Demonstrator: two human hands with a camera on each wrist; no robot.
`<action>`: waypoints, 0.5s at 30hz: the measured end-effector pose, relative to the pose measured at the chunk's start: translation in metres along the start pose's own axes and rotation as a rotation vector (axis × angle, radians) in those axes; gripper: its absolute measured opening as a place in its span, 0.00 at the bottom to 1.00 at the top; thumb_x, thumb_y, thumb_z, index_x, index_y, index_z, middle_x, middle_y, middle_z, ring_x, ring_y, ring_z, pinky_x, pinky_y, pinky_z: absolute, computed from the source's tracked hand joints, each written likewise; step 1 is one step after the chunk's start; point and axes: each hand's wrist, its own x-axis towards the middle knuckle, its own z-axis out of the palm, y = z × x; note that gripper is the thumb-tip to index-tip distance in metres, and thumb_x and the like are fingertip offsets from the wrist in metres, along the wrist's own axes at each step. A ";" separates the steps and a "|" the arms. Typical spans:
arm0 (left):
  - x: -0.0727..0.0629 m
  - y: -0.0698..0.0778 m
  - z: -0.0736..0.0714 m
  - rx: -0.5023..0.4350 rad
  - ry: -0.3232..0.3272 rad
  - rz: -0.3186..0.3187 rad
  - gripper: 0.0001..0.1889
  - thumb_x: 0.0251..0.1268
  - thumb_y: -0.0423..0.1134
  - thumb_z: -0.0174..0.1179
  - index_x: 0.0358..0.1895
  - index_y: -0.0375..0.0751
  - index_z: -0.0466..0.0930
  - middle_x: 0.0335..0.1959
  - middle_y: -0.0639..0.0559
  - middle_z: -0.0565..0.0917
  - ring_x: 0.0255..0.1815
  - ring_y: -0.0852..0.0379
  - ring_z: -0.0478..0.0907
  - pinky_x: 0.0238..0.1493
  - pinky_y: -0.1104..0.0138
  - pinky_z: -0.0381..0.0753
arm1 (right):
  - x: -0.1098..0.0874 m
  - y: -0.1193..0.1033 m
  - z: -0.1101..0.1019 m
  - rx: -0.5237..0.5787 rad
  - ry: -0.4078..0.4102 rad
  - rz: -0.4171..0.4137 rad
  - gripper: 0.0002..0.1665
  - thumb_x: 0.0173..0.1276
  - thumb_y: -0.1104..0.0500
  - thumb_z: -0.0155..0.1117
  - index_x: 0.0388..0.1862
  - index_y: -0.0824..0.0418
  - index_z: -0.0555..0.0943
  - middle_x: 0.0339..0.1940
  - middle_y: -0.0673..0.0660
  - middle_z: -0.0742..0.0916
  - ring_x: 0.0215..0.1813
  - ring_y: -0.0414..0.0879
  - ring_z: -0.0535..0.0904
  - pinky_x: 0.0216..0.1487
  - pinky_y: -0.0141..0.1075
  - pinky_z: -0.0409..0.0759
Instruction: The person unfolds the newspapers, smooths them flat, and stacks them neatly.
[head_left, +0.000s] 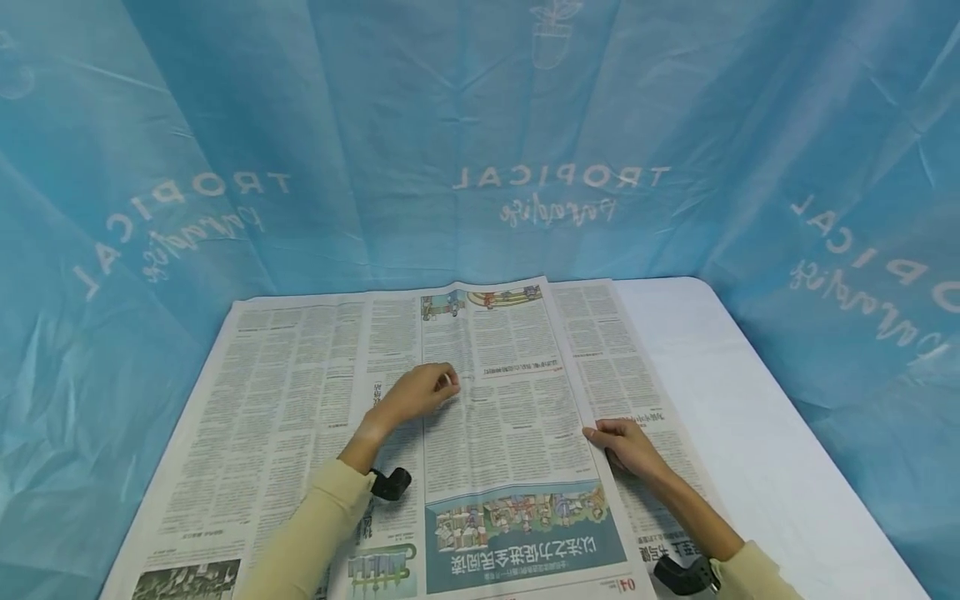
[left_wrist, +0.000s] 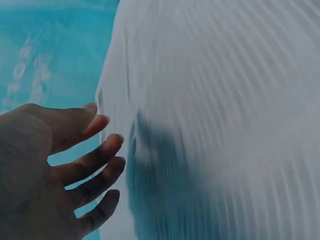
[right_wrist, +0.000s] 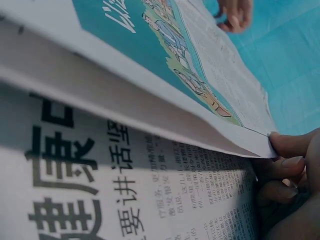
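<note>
A folded newspaper (head_left: 517, 417) with coloured pictures and a blue banner lies over a wider spread newspaper sheet (head_left: 277, 417). My right hand (head_left: 628, 446) pinches the folded newspaper's right edge between thumb and fingers. In the right wrist view, that edge is lifted a little off the printed sheet below, and the thumb (right_wrist: 292, 145) lies on top of it. My left hand (head_left: 420, 392) hovers over the folded newspaper's left part with loosely bent fingers and holds nothing. The left wrist view shows the fingers (left_wrist: 95, 175) apart from the blurred paper.
The white tabletop (head_left: 750, 433) shows to the right of the papers. Blue printed curtains (head_left: 480, 125) hang behind the table and along both sides. Black wrist straps (head_left: 392, 483) sit at both cuffs.
</note>
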 end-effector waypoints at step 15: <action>0.069 0.048 0.070 -0.038 -0.026 0.046 0.09 0.70 0.42 0.57 0.39 0.41 0.83 0.21 0.54 0.78 0.19 0.62 0.66 0.29 0.66 0.68 | -0.003 0.002 0.002 0.036 -0.008 -0.077 0.23 0.74 0.54 0.57 0.31 0.75 0.78 0.09 0.47 0.66 0.11 0.36 0.53 0.14 0.29 0.57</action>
